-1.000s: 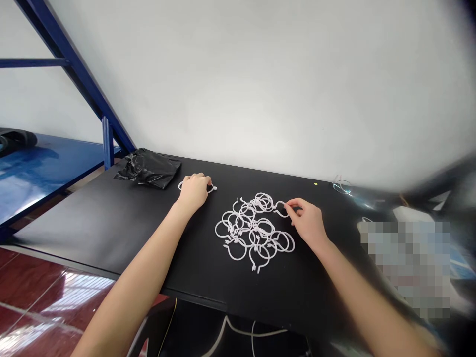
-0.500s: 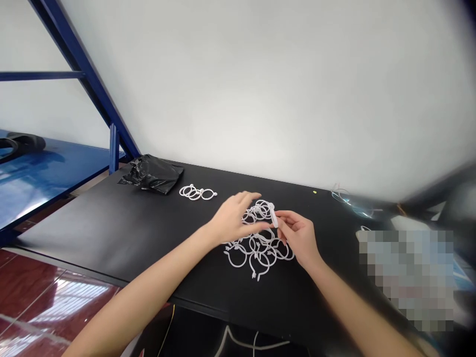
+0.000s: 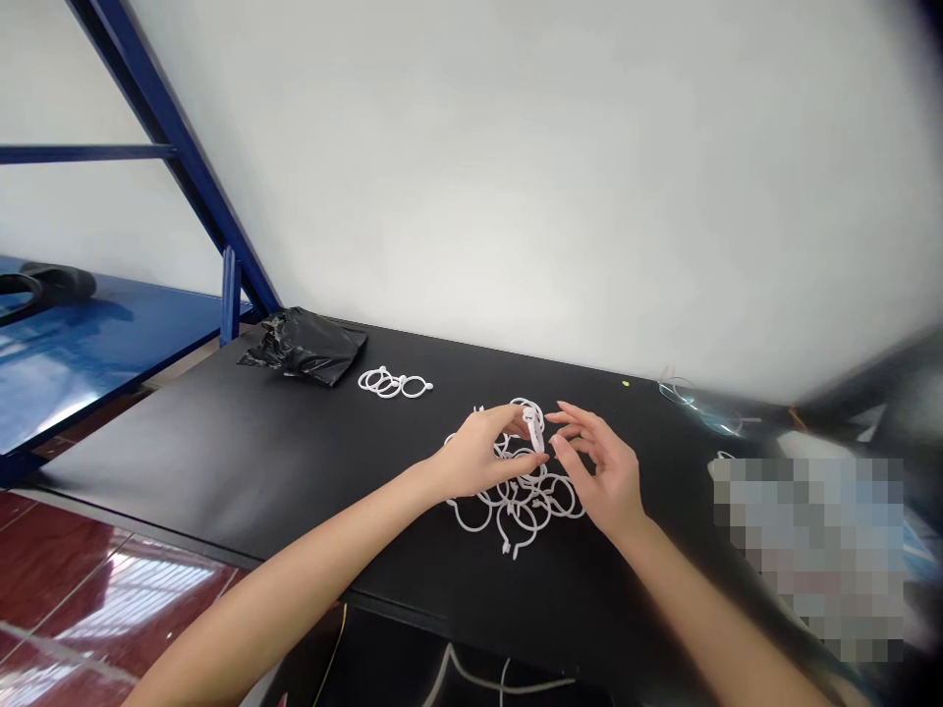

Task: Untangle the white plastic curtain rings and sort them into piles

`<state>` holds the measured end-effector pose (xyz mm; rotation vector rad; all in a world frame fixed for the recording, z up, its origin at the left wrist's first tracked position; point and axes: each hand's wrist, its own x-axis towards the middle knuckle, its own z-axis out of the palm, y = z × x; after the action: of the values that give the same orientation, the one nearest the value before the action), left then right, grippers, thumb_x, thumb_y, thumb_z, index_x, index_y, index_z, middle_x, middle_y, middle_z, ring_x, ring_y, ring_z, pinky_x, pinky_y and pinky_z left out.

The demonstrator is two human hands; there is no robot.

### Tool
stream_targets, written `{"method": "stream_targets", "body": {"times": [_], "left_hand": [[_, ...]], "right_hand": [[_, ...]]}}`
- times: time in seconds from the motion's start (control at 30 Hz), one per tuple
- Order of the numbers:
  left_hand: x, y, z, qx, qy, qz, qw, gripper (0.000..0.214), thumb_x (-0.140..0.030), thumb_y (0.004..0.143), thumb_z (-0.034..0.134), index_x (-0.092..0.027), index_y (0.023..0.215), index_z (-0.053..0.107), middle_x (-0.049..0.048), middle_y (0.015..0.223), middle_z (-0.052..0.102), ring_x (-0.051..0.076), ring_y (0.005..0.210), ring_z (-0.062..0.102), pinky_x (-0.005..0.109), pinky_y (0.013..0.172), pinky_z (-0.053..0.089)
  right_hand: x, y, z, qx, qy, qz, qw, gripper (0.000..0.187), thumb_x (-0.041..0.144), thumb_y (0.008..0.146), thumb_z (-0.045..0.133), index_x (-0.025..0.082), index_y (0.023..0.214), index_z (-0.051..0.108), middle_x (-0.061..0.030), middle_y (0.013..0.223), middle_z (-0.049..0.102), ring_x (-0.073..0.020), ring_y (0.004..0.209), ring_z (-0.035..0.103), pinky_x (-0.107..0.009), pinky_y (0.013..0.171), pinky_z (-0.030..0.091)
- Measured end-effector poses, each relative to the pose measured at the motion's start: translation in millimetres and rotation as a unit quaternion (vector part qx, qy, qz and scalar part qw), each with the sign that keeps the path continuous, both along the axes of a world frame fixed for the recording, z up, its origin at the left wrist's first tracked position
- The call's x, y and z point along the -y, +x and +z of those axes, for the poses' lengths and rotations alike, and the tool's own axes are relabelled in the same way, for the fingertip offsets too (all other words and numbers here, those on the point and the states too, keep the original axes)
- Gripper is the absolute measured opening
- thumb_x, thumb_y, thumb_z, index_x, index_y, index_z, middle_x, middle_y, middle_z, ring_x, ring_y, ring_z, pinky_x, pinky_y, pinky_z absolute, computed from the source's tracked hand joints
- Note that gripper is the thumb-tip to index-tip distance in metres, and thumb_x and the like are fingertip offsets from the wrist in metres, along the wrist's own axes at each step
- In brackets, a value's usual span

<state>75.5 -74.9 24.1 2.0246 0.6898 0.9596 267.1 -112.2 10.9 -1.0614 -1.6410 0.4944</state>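
Note:
A white plastic ring point(image 3: 535, 432) with a small clasp stands edge-on above the black table. My left hand point(image 3: 478, 454) grips it, the thumb below and the fingers behind it. Just to its right, my right hand point(image 3: 605, 473) is open, fingers spread and curved toward the ring, apparently not touching it. Under both hands lies a tangled pile of white rings point(image 3: 510, 507), many with their ends unclasped; my left hand hides part of it. Several closed white rings point(image 3: 402, 381) overlap in a separate group farther back on the left.
A crumpled black plastic bag point(image 3: 313, 346) lies on the black table point(image 3: 221, 432) at the back left. Clear glasses point(image 3: 696, 405) rest by the wall on the right, near a blurred-out package point(image 3: 810, 550). A blue metal frame point(image 3: 173, 157) rises at the left.
The ring has passed from my right fingers to my left hand. My right hand has opened and drawn slightly back, while my left hand has moved a little right and closed.

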Motion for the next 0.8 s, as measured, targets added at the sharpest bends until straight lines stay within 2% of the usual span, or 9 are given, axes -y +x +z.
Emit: {"method": "stream_targets", "body": {"times": [0.1, 0.2, 0.27, 0.4, 0.57, 0.7, 0.8], "left_hand": [[-2, -1, -1.9, -0.021, 0.01, 0.011, 1.0, 0.038, -0.031, 0.078, 0.072, -0.016, 0.11, 0.059, 0.007, 0.104, 0.068, 0.02, 0.098, 0.066, 0.032, 0.091, 0.052], [-3, -1, -5.4, -0.045, 0.031, 0.002, 0.998, 0.036, -0.022, 0.076, 0.071, -0.017, 0.11, 0.059, 0.0067, 0.107, 0.068, 0.02, 0.099, 0.065, 0.032, 0.09, 0.051], [-3, -1, -6.4, -0.052, 0.039, 0.0, 0.998, 0.034, -0.019, 0.074, 0.071, -0.017, 0.106, 0.059, 0.0062, 0.105, 0.067, 0.02, 0.098, 0.065, 0.032, 0.088, 0.051], [-3, -2, -4.0, -0.038, 0.016, 0.003, 0.999, 0.039, -0.028, 0.072, 0.076, -0.017, 0.104, 0.056, 0.0049, 0.1, 0.066, 0.019, 0.095, 0.064, 0.032, 0.087, 0.051], [-2, -4, 0.7, -0.042, -0.003, -0.013, 0.999, 0.036, -0.028, 0.073, 0.075, -0.018, 0.102, 0.056, 0.0039, 0.098, 0.065, 0.019, 0.094, 0.064, 0.032, 0.086, 0.051], [-1, -4, 0.4, -0.04, -0.008, -0.028, 0.999, 0.032, -0.021, 0.073, 0.073, -0.018, 0.101, 0.058, 0.0042, 0.099, 0.066, 0.02, 0.097, 0.065, 0.032, 0.087, 0.051], [-1, -4, 0.6, -0.017, -0.042, -0.051, 0.998, 0.034, -0.02, 0.073, 0.074, -0.018, 0.103, 0.059, 0.0049, 0.1, 0.068, 0.019, 0.098, 0.066, 0.033, 0.09, 0.051]], "right_hand": [[3, -1, 4.9, 0.048, 0.053, 0.044, 0.997, 0.042, 0.016, 0.088, 0.063, 0.027, 0.128, 0.058, -0.0079, 0.11, 0.062, -0.0166, 0.081, 0.062, -0.032, 0.064, 0.058], [5, -5, 7.9, 0.092, 0.093, 0.07, 0.989, 0.043, 0.01, 0.087, 0.062, 0.027, 0.126, 0.061, -0.0067, 0.106, 0.061, -0.015, 0.077, 0.061, -0.032, 0.066, 0.056], [5, -8, 8.7, 0.108, 0.123, 0.067, 0.984, 0.037, 0.005, 0.087, 0.06, 0.026, 0.117, 0.066, -0.0058, 0.1, 0.063, -0.0154, 0.077, 0.062, -0.032, 0.068, 0.056], [4, -8, 8.4, 0.107, 0.158, 0.034, 0.981, 0.03, 0.003, 0.086, 0.06, 0.024, 0.106, 0.07, -0.0047, 0.091, 0.065, -0.0168, 0.079, 0.064, -0.031, 0.068, 0.055], [5, -7, 7.5, 0.093, 0.107, 0.048, 0.989, 0.03, 0.013, 0.087, 0.063, 0.026, 0.113, 0.068, -0.005, 0.094, 0.067, -0.0155, 0.068, 0.063, -0.032, 0.062, 0.056], [7, -10, 6.2, 0.105, 0.055, 0.04, 0.992, 0.016, 0.02, 0.089, 0.06, 0.026, 0.1, 0.07, -0.0047, 0.086, 0.067, -0.0178, 0.069, 0.063, -0.033, 0.061, 0.056], [9, -10, 6.3, 0.085, 0.027, 0.024, 0.996, 0.009, 0.024, 0.089, 0.061, 0.025, 0.094, 0.068, -0.0042, 0.081, 0.066, -0.0181, 0.069, 0.063, -0.034, 0.063, 0.057]]}}
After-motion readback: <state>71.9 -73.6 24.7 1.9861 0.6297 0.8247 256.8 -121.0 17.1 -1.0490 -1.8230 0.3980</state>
